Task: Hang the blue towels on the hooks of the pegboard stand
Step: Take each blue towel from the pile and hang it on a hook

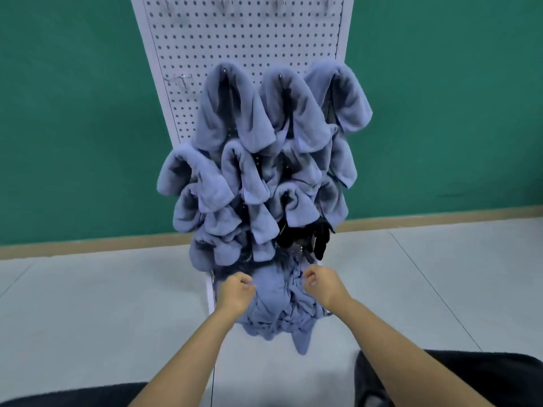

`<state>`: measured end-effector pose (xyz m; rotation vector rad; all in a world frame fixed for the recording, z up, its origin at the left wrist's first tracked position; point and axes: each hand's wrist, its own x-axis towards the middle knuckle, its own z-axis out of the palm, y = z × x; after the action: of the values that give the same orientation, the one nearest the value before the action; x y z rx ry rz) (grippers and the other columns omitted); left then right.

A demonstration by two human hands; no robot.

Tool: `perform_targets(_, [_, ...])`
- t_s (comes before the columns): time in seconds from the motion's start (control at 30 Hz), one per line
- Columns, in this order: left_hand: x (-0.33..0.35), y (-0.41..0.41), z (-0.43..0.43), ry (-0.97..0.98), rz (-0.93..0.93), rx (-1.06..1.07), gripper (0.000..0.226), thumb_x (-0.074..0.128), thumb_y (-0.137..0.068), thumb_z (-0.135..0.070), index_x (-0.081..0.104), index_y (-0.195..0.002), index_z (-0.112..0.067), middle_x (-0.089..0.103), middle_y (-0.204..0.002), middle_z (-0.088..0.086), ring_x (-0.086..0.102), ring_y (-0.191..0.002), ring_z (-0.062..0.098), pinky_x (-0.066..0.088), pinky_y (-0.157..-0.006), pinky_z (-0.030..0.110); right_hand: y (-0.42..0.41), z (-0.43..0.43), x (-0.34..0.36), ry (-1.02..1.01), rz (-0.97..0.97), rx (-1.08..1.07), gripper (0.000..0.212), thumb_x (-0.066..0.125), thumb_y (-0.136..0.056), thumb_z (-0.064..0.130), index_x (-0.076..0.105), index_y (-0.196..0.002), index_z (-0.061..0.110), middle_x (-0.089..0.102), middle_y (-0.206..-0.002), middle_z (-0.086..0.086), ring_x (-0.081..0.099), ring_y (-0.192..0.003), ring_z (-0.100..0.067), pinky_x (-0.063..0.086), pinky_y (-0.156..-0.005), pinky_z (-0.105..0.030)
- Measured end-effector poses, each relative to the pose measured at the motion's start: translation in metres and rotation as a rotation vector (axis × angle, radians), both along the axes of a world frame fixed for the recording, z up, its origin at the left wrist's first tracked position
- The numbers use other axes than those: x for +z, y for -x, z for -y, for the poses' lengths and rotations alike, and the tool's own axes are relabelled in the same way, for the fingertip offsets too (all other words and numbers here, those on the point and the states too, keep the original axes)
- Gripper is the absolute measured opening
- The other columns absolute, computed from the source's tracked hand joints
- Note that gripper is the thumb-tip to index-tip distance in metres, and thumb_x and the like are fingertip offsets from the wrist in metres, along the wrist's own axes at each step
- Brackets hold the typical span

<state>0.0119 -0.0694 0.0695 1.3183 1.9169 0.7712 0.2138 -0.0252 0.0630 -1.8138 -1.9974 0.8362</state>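
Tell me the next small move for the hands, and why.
Probably lift one towel free of the pile of towels at the pegboard's foot: both the left hand and the right hand are curled at its top, and an empty hook shows upper left.

- green wall point(73, 113) filled upper frame, left and right
- tan baseboard point(440, 220) ran below it
- grey tiled floor point(88, 304) covered lower frame

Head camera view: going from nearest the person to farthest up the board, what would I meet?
Left hand and right hand → pile of blue towels at the base → black items → hung towels → bare hook → empty upper pegboard.
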Motion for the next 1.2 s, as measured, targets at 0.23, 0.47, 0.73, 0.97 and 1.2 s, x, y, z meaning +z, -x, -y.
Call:
perform_targets(0.23, [-0.087, 0.004, -0.031, 0.205, 0.012, 0.017, 0.030, 0.052, -0.089, -0.005, 0.046, -0.064, -0.022, 0.049, -0.080, 0.004, 0.043, -0.076, 0.018, 0.032, -0.066, 0.023, 0.015, -0.034, -0.085, 0.179, 0.064, 0.000, 0.014, 0.045, -0.085, -0.004, 0.053, -0.077, 0.004, 0.051, -0.076, -0.009, 0.047, -0.073, -0.022, 0.032, -0.056, -0.019])
perform_targets(0.47, [-0.159, 0.008, -0.093, 0.271, 0.014, 0.044, 0.019, 0.056, -0.089, -0.007, 0.049, -0.072, -0.012, 0.050, -0.071, 0.007, 0.044, -0.070, 0.018, 0.035, -0.060, 0.025, 0.039, -0.090, -0.153, 0.280, 0.042, -0.019, 0.019, 0.052, -0.087, -0.002, 0.052, -0.072, 0.010, 0.057, -0.070, -0.008, 0.056, -0.065, -0.017, 0.041, -0.059, -0.023])
perform_targets(0.73, [-0.214, 0.005, -0.138, 0.255, 0.094, 0.154, 0.039, 0.063, -0.087, -0.008, 0.039, -0.057, -0.013, 0.055, -0.060, 0.011, 0.058, -0.070, 0.028, 0.031, -0.048, 0.016, 0.066, -0.120, -0.199, 0.302, -0.145, -0.066, 0.026, 0.057, -0.091, 0.010, 0.038, -0.075, 0.018, 0.043, -0.066, 0.002, 0.043, -0.061, -0.010, 0.035, -0.053, -0.016])
perform_targets(0.97, [-0.238, -0.006, -0.106, 0.378, 0.251, 0.212, 0.018, 0.058, -0.087, -0.006, 0.048, -0.074, -0.014, 0.052, -0.066, 0.021, 0.048, -0.060, 0.025, 0.037, -0.060, 0.030, 0.060, -0.104, -0.214, 0.374, -0.062, -0.006, 0.037, 0.054, -0.093, 0.016, 0.030, -0.069, 0.029, 0.040, -0.066, 0.010, 0.044, -0.068, -0.013, 0.033, -0.052, -0.014])
perform_targets(1.2, [-0.218, -0.015, -0.024, 0.581, 0.242, 0.139, 0.014, 0.054, -0.092, -0.012, 0.058, -0.083, -0.002, 0.058, -0.069, 0.014, 0.058, -0.052, 0.018, 0.052, -0.052, 0.029, 0.053, -0.028, -0.202, 0.487, 0.085, 0.134, 0.034, 0.052, -0.092, 0.024, 0.034, -0.063, 0.026, 0.041, -0.064, 0.011, 0.048, -0.077, -0.017, 0.038, -0.065, -0.029])
